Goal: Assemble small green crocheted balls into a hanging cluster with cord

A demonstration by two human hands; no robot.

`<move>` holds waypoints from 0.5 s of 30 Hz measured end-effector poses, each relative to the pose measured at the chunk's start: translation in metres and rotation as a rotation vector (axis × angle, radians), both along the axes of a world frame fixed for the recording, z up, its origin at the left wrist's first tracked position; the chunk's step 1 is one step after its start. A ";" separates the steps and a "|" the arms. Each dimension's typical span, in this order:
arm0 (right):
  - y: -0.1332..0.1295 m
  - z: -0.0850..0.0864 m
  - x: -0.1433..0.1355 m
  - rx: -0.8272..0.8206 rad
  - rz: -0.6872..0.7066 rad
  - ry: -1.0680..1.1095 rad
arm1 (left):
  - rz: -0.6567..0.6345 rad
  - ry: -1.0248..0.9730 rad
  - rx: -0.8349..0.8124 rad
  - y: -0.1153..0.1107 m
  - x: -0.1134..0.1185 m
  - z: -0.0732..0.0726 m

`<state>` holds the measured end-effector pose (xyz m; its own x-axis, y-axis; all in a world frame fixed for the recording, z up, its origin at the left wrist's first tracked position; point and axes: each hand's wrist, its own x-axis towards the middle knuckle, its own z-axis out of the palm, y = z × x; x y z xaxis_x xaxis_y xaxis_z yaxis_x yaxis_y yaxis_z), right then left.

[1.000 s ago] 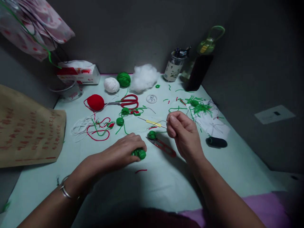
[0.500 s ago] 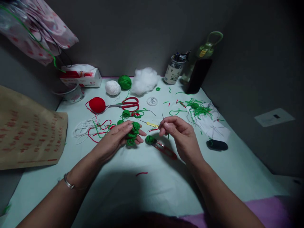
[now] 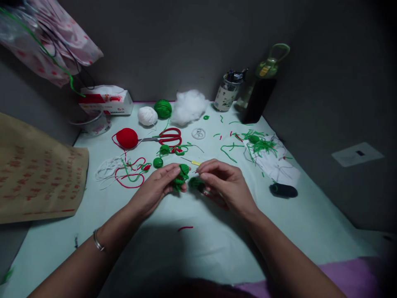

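Note:
My left hand [image 3: 164, 180] is closed on a green crocheted piece [image 3: 183, 170], its curly lower part hanging by the fingers. Just to the right, my right hand [image 3: 221, 180] pinches a thin needle [image 3: 196, 172], whose tip points left towards the crocheted piece; whether they touch I cannot tell. Under the right hand lies a snap clip with a green crocheted ball [image 3: 196, 183], partly hidden by the fingers. A yellow-handled crochet hook [image 3: 195, 163] rests just beyond, its grip end covered by the right hand.
Red-handled scissors [image 3: 170, 137] lie behind the hands, near red [image 3: 127, 138], white [image 3: 147, 116] and green [image 3: 163, 109] yarn balls. White stuffing [image 3: 190, 106] sits at the back. Green yarn scraps [image 3: 260, 142] and a dark spool [image 3: 283, 190] are on the right.
My right hand has moved left and lowered the needle from upright towards the crocheted piece. My left hand has shifted slightly right with the piece.

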<state>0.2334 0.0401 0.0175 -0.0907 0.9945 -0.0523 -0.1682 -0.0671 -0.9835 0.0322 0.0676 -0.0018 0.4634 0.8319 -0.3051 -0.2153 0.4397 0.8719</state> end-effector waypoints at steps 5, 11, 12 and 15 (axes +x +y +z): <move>-0.002 -0.005 -0.006 0.043 0.167 -0.048 | -0.121 0.010 0.051 -0.005 0.005 -0.006; 0.002 -0.009 -0.005 0.078 0.040 -0.087 | -0.033 0.003 0.013 -0.005 0.006 -0.001; 0.003 -0.009 -0.004 0.059 0.006 -0.067 | -0.046 0.004 0.030 -0.003 0.004 -0.001; 0.006 -0.009 0.000 -0.026 -0.089 0.029 | -0.095 0.031 0.085 0.000 0.000 -0.004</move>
